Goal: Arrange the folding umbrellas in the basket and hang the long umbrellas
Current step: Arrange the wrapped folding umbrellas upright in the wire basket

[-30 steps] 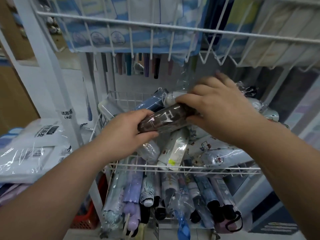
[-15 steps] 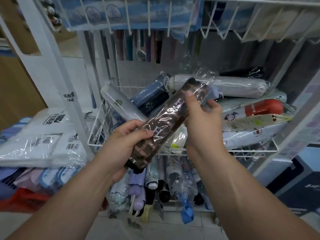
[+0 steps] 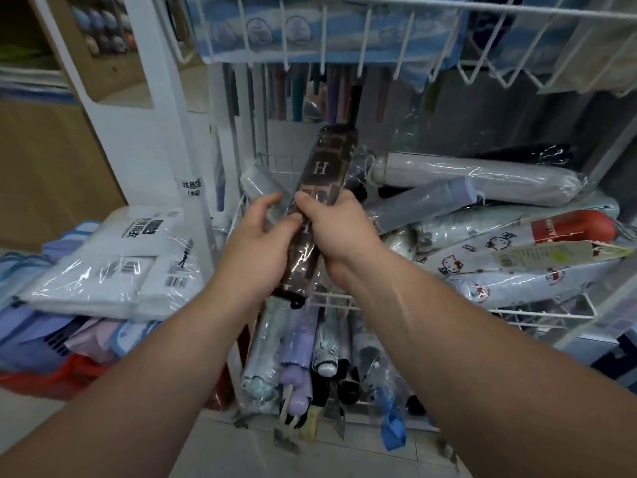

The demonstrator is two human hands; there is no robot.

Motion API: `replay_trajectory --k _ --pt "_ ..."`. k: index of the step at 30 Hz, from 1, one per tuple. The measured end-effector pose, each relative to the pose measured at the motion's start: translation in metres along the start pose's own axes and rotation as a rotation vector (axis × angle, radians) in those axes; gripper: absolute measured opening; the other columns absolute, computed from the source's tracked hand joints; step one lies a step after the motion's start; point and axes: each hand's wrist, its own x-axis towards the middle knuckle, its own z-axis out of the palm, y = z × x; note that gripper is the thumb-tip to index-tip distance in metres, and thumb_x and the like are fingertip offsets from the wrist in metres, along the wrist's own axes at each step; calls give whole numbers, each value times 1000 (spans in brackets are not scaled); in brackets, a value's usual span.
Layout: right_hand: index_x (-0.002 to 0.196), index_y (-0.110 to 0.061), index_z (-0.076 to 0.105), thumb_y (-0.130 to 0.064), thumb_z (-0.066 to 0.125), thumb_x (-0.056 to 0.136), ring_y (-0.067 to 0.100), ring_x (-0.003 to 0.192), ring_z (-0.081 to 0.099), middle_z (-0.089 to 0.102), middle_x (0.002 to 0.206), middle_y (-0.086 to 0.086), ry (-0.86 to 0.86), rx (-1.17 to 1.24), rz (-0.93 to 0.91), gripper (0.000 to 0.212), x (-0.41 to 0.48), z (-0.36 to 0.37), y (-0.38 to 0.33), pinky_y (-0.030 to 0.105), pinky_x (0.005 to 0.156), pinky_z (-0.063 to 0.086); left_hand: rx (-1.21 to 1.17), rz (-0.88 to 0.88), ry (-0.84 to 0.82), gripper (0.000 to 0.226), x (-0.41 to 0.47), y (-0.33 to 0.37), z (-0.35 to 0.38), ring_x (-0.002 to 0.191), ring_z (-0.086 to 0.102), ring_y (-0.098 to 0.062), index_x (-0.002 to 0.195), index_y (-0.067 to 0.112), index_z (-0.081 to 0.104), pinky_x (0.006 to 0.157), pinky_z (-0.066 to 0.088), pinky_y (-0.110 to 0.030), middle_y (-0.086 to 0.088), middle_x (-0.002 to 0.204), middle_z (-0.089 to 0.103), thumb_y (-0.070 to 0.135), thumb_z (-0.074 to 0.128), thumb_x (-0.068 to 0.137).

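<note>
A brown folding umbrella [image 3: 324, 174] with an H pattern, wrapped in clear plastic, stands almost upright in front of the white wire basket [image 3: 537, 313]. My left hand [image 3: 256, 236] grips its lower half from the left. My right hand [image 3: 339, 232] grips its middle from the right, thumb across the front. The basket holds a pile of wrapped folding umbrellas: a grey one [image 3: 482, 179], a blue-grey one [image 3: 424, 203], a red-ended one [image 3: 572, 227] and cartoon-cat printed ones [image 3: 489, 270]. Long umbrellas [image 3: 300, 353] hang below the basket, handles down.
A white rack post [image 3: 165, 108] stands left of the basket. Packaged raincoats [image 3: 117, 267] are stacked at the left over a red crate [image 3: 44, 377]. An upper wire shelf [image 3: 379, 39] with blue packages hangs overhead. More long umbrellas [image 3: 303, 91] hang at the back.
The brown umbrella has swung from lying sideways over the basket to nearly upright. My right hand slid from its far end down to its middle, close beside my left hand.
</note>
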Motion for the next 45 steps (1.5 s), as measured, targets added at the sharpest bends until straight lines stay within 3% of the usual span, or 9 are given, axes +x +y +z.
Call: replay_trajectory --k 5,10,15,19,26,32,39,42,45 --pt "118 -6 61 -27 51 103 27 91 71 72 106 15 -211 -133 48 27 12 11 0 38 84 60 -59 -45 -234 74 20 -6 -18 97 73 -9 148 43 32 75 56 -27 7 111 75 3 63 94" --pt "110 -10 67 -29 40 105 29 107 62 68 114 11 -107 -784 -344 33 38 -4 -7 29 82 46 -31 27 -146 83 26 -13 -30 89 74 -15 149 49 30 73 61 -35 1 111 73 -2 63 93" --pt "138 -25 41 -37 65 90 32 106 62 63 121 11 -330 -1177 -297 55 49 -9 21 38 89 52 29 43 -113 80 28 -16 -30 91 74 -21 147 48 35 83 61 -50 2 110 74 -5 59 93" --pt "153 -38 11 -35 65 91 37 107 63 60 123 15 -286 -1246 -366 83 54 -12 35 41 87 51 55 46 -101 80 28 -17 -29 87 75 -23 149 46 36 81 62 -49 3 111 73 -6 59 93" --pt "154 -47 -14 -23 52 98 19 62 53 52 86 9 -68 -1274 -386 90 61 -45 17 29 51 37 126 127 16 79 26 -19 -25 77 73 -30 144 57 35 69 62 -52 19 110 70 1 59 94" --pt "156 -41 13 -25 53 95 26 67 50 51 83 9 21 -1326 -533 75 54 -60 -6 30 61 39 194 100 71 73 38 -26 -19 76 73 -10 146 53 35 58 60 -28 14 111 70 5 59 95" --pt "143 -32 45 -43 59 92 29 101 60 64 115 7 -229 -1784 -436 54 35 -72 -45 34 79 52 360 62 74 72 57 -25 -14 89 69 -15 148 50 35 78 61 -36 8 115 67 13 59 91" --pt "140 -36 46 -51 50 96 29 90 57 62 108 6 -169 -1800 -417 47 29 -69 -24 36 67 45 373 63 61 71 60 -24 -13 91 69 -18 147 49 35 80 62 -41 5 119 66 12 58 91" --pt "143 -37 46 -50 49 95 34 113 53 49 134 14 -35 -1965 -525 49 25 -67 -20 40 74 42 380 63 52 72 62 -24 -13 91 69 -19 147 49 35 80 62 -41 4 121 65 12 59 91"
